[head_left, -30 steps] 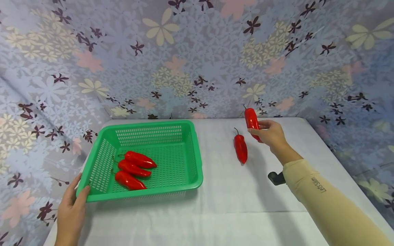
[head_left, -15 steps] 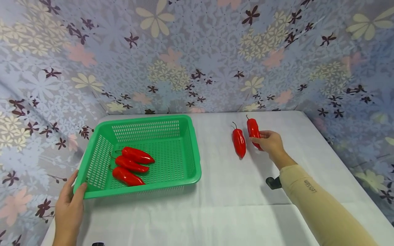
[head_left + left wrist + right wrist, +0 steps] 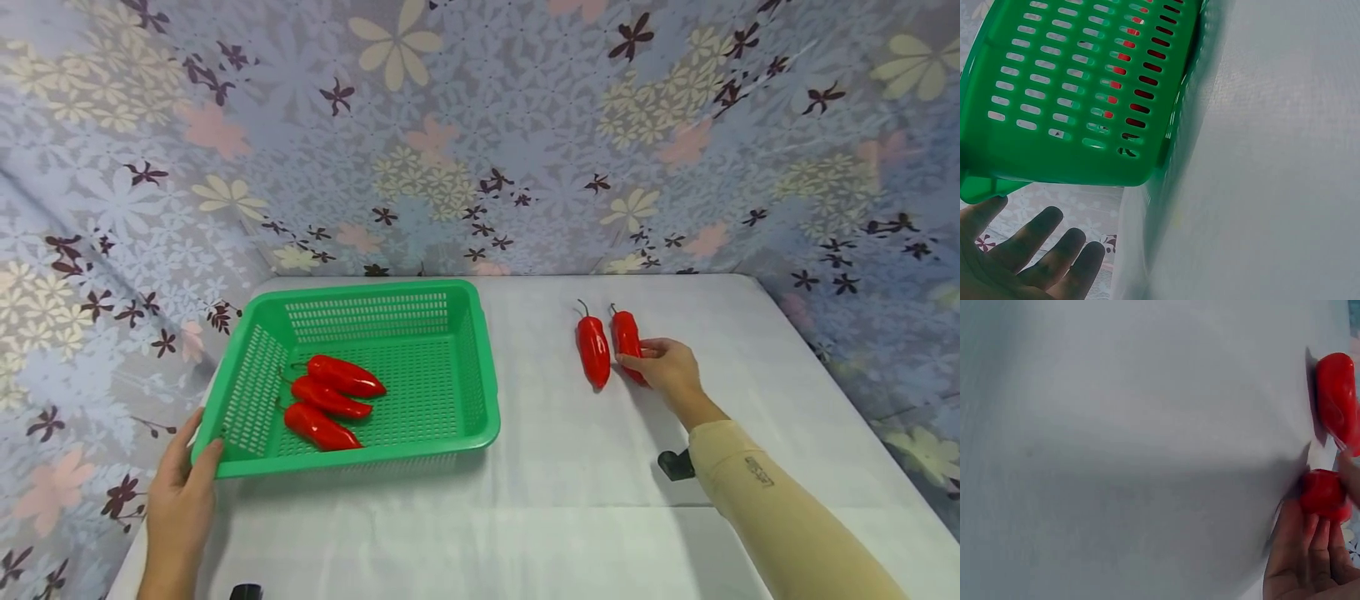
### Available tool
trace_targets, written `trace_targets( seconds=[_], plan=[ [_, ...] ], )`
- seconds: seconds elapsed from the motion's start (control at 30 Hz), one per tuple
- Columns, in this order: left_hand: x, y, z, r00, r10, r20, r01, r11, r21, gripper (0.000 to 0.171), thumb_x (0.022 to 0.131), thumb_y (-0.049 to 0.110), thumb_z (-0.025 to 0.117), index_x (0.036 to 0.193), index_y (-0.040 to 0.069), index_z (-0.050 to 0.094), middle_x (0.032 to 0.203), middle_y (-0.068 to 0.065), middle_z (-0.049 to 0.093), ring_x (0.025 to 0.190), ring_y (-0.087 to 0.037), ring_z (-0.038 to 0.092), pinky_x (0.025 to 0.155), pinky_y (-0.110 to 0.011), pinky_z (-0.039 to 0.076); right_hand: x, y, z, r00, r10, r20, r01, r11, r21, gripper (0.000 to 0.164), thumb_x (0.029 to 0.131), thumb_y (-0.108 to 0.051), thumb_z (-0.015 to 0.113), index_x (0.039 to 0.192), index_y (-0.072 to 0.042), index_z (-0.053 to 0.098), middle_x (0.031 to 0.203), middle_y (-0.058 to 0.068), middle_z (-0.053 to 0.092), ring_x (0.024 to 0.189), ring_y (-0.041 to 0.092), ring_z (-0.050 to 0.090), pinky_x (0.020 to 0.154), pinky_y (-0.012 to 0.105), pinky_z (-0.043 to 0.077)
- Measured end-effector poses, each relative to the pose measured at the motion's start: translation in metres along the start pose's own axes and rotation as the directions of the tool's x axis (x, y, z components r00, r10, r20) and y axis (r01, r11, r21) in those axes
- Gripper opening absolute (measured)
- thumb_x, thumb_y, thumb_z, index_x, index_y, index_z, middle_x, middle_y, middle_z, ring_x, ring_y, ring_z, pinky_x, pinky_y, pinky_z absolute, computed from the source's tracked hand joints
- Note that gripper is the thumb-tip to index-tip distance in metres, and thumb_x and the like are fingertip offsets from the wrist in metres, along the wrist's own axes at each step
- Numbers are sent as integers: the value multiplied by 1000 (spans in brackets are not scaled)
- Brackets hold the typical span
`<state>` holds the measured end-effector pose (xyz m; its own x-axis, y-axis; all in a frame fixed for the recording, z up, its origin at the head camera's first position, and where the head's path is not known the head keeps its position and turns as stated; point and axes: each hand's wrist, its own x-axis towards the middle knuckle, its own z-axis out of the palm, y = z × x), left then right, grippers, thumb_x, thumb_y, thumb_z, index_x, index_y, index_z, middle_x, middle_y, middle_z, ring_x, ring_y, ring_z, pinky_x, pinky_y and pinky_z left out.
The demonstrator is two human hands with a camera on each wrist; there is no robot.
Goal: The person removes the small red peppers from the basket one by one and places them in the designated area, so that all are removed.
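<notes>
My right hand [image 3: 667, 371] holds a glossy red chili pepper [image 3: 626, 333] by its lower half, thumb on one side and fingers on the other. The pepper lies at the white tabletop, its stem pointing away. Just left of it, a second red chili pepper [image 3: 593, 352] lies apart from my hand. At the left, my left hand [image 3: 180, 500] holds the near left corner of a green plastic basket [image 3: 491, 392], thumb over the rim. In the left wrist view, several fingers [image 3: 1066, 250] spread below the basket's slotted wall [image 3: 1054, 81]. Three red peppers [image 3: 333, 406] lie inside the basket.
A white cloth [image 3: 540, 475] covers the table. Flower-patterned fabric [image 3: 525, 142] rises behind and at both sides. A black object [image 3: 677, 465] shows beside my right wrist, and another dark object [image 3: 246, 592] sits at the bottom edge.
My right hand has lowered the pepper from above the table to the cloth, right of the other loose pepper. The left hand keeps its place on the basket.
</notes>
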<state>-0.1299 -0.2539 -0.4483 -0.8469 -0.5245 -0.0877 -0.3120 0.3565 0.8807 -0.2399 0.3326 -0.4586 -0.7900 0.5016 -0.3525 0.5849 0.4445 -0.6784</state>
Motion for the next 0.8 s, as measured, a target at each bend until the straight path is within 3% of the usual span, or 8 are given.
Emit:
trace_targets(
  seconds=[0.1,0.17,0.23,0.3,0.5,0.8],
  plan=[
    [-1,0,0,1000,-1,8,1,1000,-3,52,105,42,49,156,38,37,155,-11,43,134,-30,44,111,-40,34,-3,-1,-5,991,-98,-88,100,995,8,99,85,-57,75,159,-10,28,154,22,35,134,40,40,100,54,46],
    [-1,1,-1,1000,2,17,-1,1000,-18,52,105,40,50,155,40,38,154,-11,43,133,-29,44,110,-42,34,-4,-6,-10,970,-178,-163,182,983,10,110,80,-68,71,162,-18,17,162,18,22,144,39,27,105,61,38],
    [-2,2,-1,1000,8,19,-7,1000,-20,51,105,40,50,155,42,38,154,-11,43,133,-27,45,109,-40,35,-5,-12,-14,944,-245,-220,255,967,15,115,78,-73,68,164,-23,9,166,15,11,149,38,14,107,66,30],
    [-2,2,-2,1000,12,17,-12,1000,-20,51,105,39,50,154,42,38,154,-11,44,132,-27,45,109,-40,35,-5,-16,-15,935,-273,-227,284,959,18,116,78,-74,67,164,-26,5,168,13,5,151,37,8,108,67,26],
    [-1,4,-2,1000,15,20,-15,1000,3,51,105,40,49,155,40,37,153,-13,45,131,-33,46,107,-46,37,-9,-26,-14,939,-280,-200,288,958,9,115,80,-70,69,164,-25,5,168,12,6,151,35,8,110,66,24],
    [1,1,-1,1000,24,12,-24,1000,-12,52,105,37,49,156,38,38,153,-14,44,132,-34,46,108,-50,35,-18,-64,-9,886,-414,-209,434,899,56,113,78,-69,73,164,-27,12,167,8,15,148,35,21,110,63,29]
  ],
)
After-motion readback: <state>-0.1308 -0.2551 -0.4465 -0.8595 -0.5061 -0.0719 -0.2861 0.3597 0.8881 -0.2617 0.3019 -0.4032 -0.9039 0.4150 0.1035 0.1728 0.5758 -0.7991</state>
